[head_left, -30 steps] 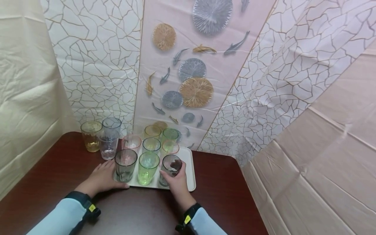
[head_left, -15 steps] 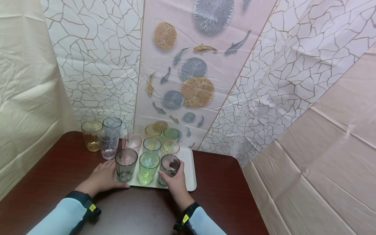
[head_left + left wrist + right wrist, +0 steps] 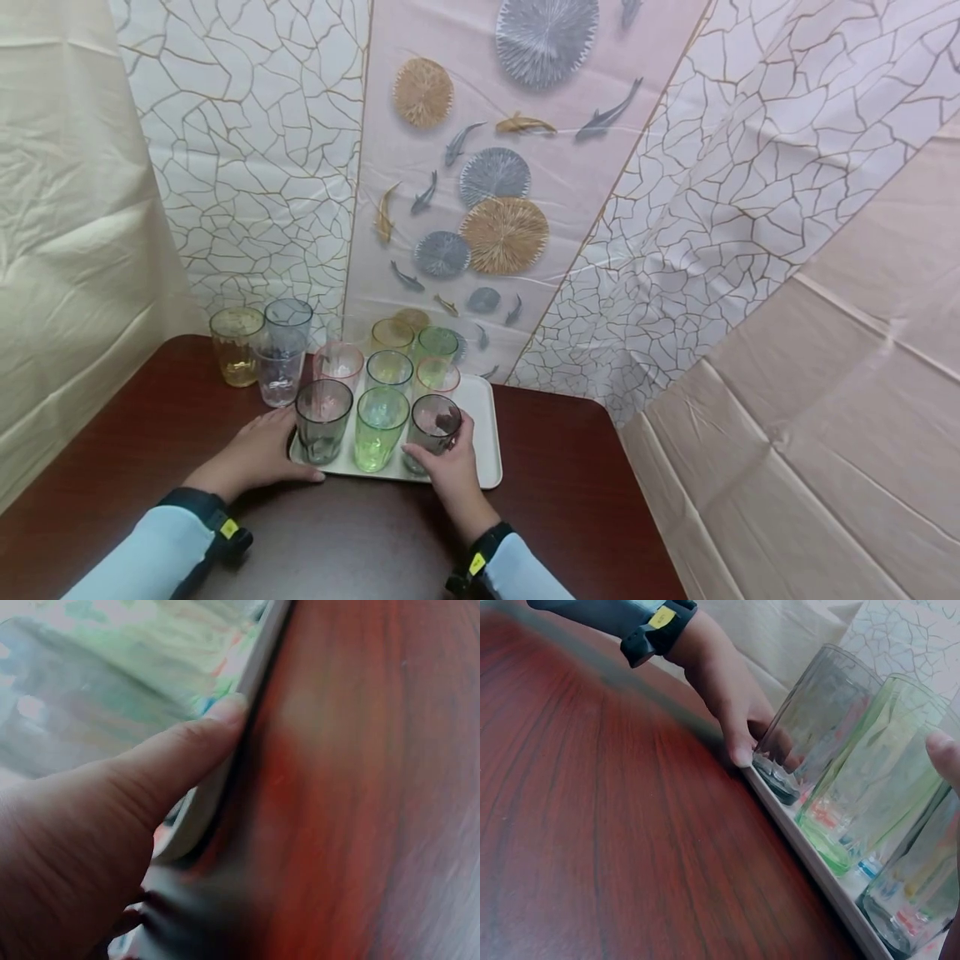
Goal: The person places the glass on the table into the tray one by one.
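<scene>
My right hand (image 3: 455,467) grips a grey drinking glass (image 3: 426,452) at the front right of a white tray (image 3: 483,442), the thumb on its near left side and fingers round its right. My left hand (image 3: 258,454) lies at the tray's front left corner. Its straight thumb touches the front rim in the left wrist view, and the other fingers reach along the left side, partly hidden. Beside that hand stands another grey glass (image 3: 322,433). A green glass (image 3: 378,433) is between the two grey ones. All three front glasses stand upright in a row.
Behind the front row, the tray holds pink (image 3: 337,362), blue-rimmed (image 3: 389,371), amber (image 3: 392,333) and green (image 3: 438,342) glasses. Left of the tray, a yellow glass (image 3: 237,346), a bluish one (image 3: 288,321) and a clear one (image 3: 279,379) stand on the dark red-brown table (image 3: 570,500).
The right-hand grey glass has shifted slightly left, toward the green one, with my right hand on it. My left hand has drawn slightly left along the tray corner.
</scene>
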`<control>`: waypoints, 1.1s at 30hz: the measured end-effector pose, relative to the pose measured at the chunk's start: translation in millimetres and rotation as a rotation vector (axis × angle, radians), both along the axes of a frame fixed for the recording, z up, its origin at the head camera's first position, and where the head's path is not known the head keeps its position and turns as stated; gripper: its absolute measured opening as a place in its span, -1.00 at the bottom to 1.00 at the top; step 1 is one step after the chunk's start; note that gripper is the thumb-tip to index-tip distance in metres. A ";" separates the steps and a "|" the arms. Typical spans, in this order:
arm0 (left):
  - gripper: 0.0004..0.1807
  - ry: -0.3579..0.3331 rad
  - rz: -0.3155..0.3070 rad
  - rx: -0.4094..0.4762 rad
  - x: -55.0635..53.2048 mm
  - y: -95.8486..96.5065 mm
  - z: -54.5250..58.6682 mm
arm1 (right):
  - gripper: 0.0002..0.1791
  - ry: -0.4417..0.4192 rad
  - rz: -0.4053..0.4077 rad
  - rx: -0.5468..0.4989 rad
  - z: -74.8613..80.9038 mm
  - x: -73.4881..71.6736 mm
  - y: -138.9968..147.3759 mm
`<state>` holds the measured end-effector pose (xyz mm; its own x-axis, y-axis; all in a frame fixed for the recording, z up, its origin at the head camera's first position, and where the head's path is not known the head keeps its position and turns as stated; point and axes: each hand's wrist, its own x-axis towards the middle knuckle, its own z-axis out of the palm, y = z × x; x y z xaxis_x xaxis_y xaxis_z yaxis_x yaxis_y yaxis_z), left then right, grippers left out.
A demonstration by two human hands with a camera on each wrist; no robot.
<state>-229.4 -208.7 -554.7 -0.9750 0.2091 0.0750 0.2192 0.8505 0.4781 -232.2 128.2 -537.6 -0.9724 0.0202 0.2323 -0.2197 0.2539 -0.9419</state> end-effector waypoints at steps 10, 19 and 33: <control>0.22 -0.058 0.241 0.178 -6.6 -45.3 25.2 | 0.08 0.062 -0.046 -0.044 -1.3 23.2 30.6; 0.47 0.159 0.548 0.566 -42.3 -16.0 18.2 | 0.05 0.088 -0.077 -0.083 -2.8 44.7 46.6; 0.19 0.268 0.559 0.640 -55.4 -9.6 17.8 | 0.01 0.117 -0.083 -0.127 -6.3 55.6 62.6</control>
<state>-284.9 -218.3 -536.9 -0.8546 -0.4525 0.2547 0.0251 0.4540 0.8907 -176.6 190.8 -543.9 -0.9327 0.1360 0.3341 -0.3128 0.1564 -0.9368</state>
